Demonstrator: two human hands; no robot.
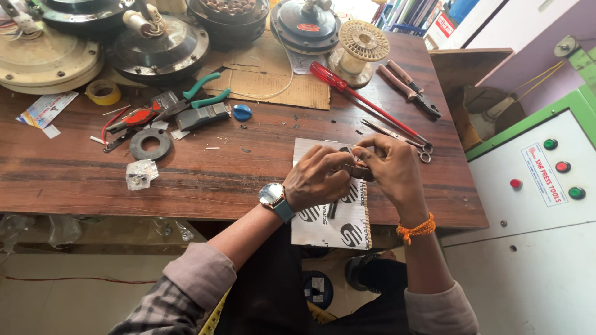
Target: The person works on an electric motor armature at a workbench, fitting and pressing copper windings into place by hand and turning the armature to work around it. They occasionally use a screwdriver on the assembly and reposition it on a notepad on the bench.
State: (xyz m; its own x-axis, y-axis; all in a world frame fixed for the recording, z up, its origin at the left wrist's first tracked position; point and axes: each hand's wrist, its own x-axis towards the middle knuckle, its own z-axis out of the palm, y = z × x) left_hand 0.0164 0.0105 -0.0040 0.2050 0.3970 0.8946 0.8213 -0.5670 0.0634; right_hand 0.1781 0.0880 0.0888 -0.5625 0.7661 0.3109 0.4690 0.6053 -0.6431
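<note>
Fingers of left hand (pixel 318 177) and right hand (pixel 392 167) pinch a small dark part (pixel 359 172); its shape is mostly hidden.

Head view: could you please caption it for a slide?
Both hands, left hand and right hand, pinch a small dark part over a wooden workbench.

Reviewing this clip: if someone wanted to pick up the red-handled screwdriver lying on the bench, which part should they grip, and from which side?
Probably by the red handle, the thick end of the red-handled screwdriver. It lies flat and diagonal, handle beside the wire spool, thin shaft running toward the scissors and right hand. Coming from above, fingers across the handle, looks easiest; the shaft is thin and crowded.
</note>
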